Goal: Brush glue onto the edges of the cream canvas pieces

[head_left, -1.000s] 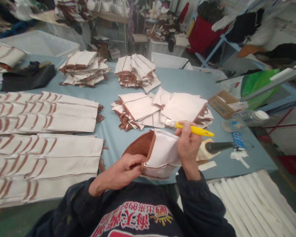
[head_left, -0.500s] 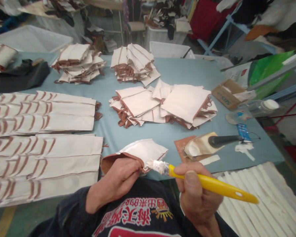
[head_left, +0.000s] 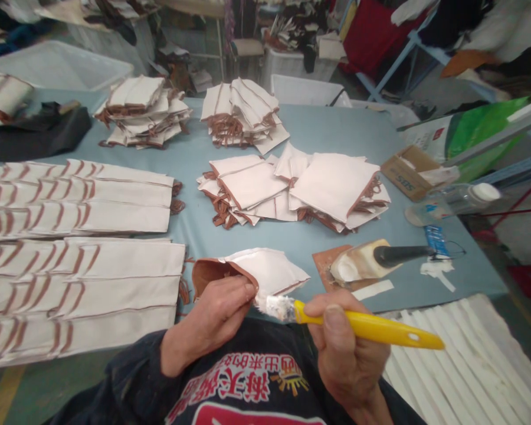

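A white pouch with a brown lining [head_left: 265,268] stands partly open near the table's front edge. My left hand [head_left: 215,316] pinches the brown rim of its mouth. In my right hand [head_left: 349,348] is a yellow-handled brush [head_left: 376,329], its bristles coated in thick white paste. The bristle tip is at the pouch's rim, close beside my left fingertips; whether it touches cannot be made out. Right of the pouch, a pale container with a black-handled tool [head_left: 358,262] rests on a brown piece.
Piles of white and brown pouches [head_left: 336,186] lie beyond my hands. Overlapping rows of white pieces [head_left: 128,260] cover the left side. A cardboard box [head_left: 407,174] and a clear bottle [head_left: 451,200] stand at the right. White strips [head_left: 460,354] lie at the front right.
The brush and my right hand have moved left and slightly down, bringing the bristles nearer my left fingertips. The pouch has shifted slightly right in my left hand.
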The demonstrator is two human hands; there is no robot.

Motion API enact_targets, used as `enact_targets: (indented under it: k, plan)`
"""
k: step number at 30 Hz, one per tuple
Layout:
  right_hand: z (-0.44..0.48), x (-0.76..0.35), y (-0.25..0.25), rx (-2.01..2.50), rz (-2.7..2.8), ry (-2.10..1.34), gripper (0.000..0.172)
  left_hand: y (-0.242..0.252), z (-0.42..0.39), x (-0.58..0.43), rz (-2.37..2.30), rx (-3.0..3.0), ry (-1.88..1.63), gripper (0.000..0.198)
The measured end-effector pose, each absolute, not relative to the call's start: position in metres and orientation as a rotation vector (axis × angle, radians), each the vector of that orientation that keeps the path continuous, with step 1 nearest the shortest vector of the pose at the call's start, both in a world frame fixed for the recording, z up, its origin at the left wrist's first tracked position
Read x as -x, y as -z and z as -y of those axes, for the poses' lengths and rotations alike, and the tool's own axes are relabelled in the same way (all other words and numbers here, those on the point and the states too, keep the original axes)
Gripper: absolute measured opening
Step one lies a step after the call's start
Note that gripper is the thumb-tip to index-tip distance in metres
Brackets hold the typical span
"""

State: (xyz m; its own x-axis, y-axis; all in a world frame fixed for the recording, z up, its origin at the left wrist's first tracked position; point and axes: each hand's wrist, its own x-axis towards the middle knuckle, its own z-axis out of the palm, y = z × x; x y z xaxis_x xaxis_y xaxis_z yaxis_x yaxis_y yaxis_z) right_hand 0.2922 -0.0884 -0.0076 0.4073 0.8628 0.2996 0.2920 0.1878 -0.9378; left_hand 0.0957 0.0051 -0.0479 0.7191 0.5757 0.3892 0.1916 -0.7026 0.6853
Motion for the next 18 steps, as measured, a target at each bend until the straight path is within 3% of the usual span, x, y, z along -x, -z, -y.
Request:
enact_targets:
  k: [8, 13, 18]
  plan:
    - [0.078, -0.293, 0.001, 1.367, 1.077, -0.701, 0.035, 0.043, -0.004, -0.1, -0.615, -2.14, -0.707, 0.026]
    - [0.063, -0.313, 0.0, 1.311, 0.824, -0.65, 0.039, 0.031, -0.016, -0.107, -0.811, -1.545, -0.447, 0.023]
    - [0.055, -0.314, -0.006, 1.215, 0.928, -0.536, 0.035, 0.018, -0.03, -0.108, -0.837, -1.162, -0.402, 0.038]
